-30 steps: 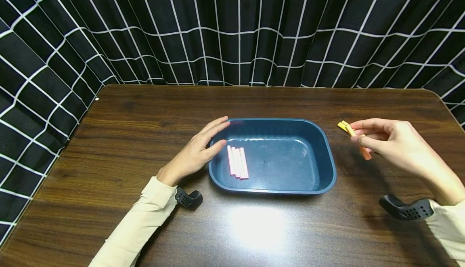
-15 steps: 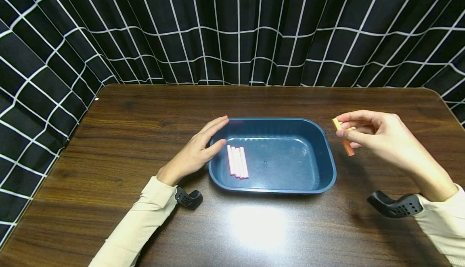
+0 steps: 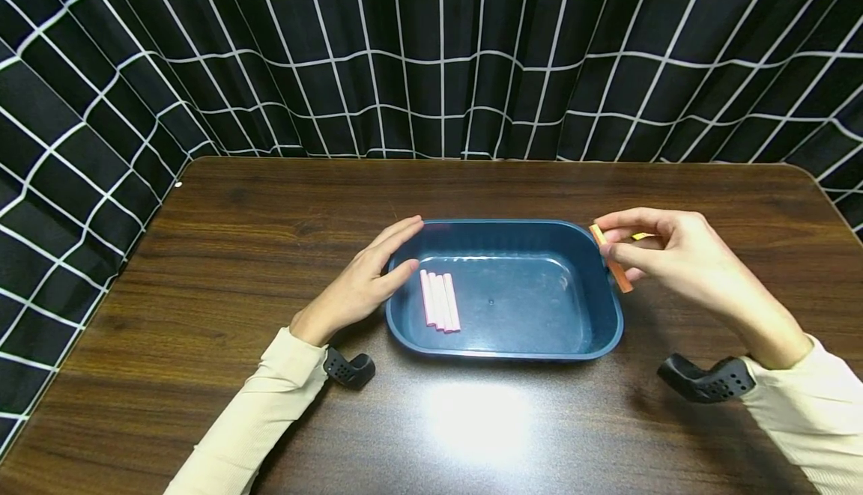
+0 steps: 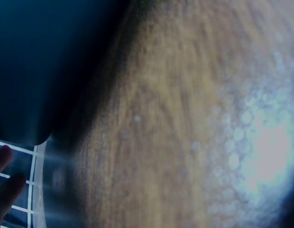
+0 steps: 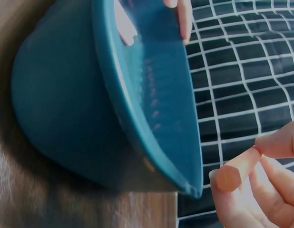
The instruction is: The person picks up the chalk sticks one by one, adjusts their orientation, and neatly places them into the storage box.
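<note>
My right hand [image 3: 664, 248] pinches a short six-sided stick [image 3: 612, 259] between thumb and fingers. It looks yellow at the far end and orange at the near end, and is held just at the right rim of a blue plastic bin [image 3: 506, 356]. In the right wrist view its orange end [image 5: 229, 178] faces the camera. Several pink-and-white sticks [image 3: 441, 302] lie side by side in the left part of the bin. My left hand [image 3: 360, 281] rests at the bin's left rim with fingers extended. A yellow piece [image 3: 640, 236] shows behind my right fingers; whether it is held cannot be told.
The bin stands on a dark brown wooden table [image 3: 270, 248]. A black curtain with a white grid [image 3: 458, 68] hangs behind the table. A bright light reflection [image 3: 479, 420] falls on the table in front of the bin.
My right hand has moved left with the stick, from beside the bin to its right rim. My left hand and the pink-and-white sticks have stayed in place.
</note>
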